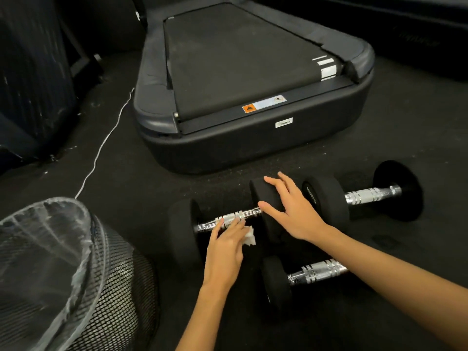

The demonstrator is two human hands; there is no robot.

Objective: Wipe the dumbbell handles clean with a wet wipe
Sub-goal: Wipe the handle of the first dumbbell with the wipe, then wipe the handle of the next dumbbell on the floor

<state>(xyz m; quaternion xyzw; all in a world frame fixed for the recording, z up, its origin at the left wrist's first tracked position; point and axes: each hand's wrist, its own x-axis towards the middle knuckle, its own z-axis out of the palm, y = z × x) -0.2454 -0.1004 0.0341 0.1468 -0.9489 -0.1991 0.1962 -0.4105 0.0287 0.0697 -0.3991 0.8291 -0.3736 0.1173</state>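
Head view: left hand [224, 249] reaches forward palm down, fingers pinching a crumpled white wet wipe [249, 236] against the ridged chrome handle [229, 220] of the black dumbbell [182, 229] lying on the dark floor [392, 249]. Just beyond, right hand [291, 209] lies flat, fingers spread, on that dumbbell's far round weight [263, 191].
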